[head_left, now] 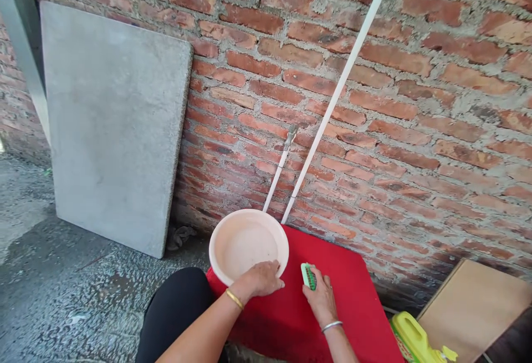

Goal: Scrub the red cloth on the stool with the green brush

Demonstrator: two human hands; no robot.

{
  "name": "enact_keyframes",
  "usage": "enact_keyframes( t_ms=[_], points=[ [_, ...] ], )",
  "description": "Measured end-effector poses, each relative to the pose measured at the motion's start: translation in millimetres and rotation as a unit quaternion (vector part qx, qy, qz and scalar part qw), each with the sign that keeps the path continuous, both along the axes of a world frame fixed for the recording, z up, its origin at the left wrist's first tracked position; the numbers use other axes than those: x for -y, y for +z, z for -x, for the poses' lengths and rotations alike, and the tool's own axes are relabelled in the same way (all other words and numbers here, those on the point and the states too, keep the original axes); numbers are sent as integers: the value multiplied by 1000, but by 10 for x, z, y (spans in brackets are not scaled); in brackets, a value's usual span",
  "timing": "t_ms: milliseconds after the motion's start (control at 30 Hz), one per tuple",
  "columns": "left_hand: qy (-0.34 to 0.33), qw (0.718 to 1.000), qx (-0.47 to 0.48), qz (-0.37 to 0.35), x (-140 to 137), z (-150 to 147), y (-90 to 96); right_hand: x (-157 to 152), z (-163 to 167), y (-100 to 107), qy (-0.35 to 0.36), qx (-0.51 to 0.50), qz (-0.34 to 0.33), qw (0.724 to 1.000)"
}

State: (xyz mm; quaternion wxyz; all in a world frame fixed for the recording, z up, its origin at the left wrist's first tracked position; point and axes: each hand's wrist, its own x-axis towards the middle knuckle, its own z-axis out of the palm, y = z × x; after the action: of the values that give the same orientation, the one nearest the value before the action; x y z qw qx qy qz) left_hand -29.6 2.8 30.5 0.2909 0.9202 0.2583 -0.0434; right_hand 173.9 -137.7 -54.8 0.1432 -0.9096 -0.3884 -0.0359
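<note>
A pale pink plastic basin [219, 235] stands on the back left part of a red-covered surface [344, 274]. My left hand [261, 279], with a gold bracelet at the wrist, is closed on the basin's near right rim, fingers over the edge and thumb outside. To the right of the basin, my right hand [322, 296] grips a small scrub brush [308, 277] with a light green body and darker green bristles. The brush is tilted, bristles facing right towards the fingers. Whether the basin holds water is hard to tell.
Behind runs a brick wall [374, 97] with a long white pipe [332, 102] and a shorter pipe with a tap [279, 169]. A grey slab [112, 124] leans at left over wet floor [95, 296]. At lower right are a yellow jug [411, 335] and cardboard [469, 307].
</note>
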Motion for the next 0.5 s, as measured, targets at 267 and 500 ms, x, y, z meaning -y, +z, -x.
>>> enact_keyframes(
  t_ms=[267, 500],
  points=[
    [4, 1000, 29, 11, -32, -10, -121, -569, 553, -33, 129, 25, 36, 991],
    [8, 1000, 11, 16, -18, -3, -113, -197, -83, -19, -8, 28, 69, 997]
  ],
)
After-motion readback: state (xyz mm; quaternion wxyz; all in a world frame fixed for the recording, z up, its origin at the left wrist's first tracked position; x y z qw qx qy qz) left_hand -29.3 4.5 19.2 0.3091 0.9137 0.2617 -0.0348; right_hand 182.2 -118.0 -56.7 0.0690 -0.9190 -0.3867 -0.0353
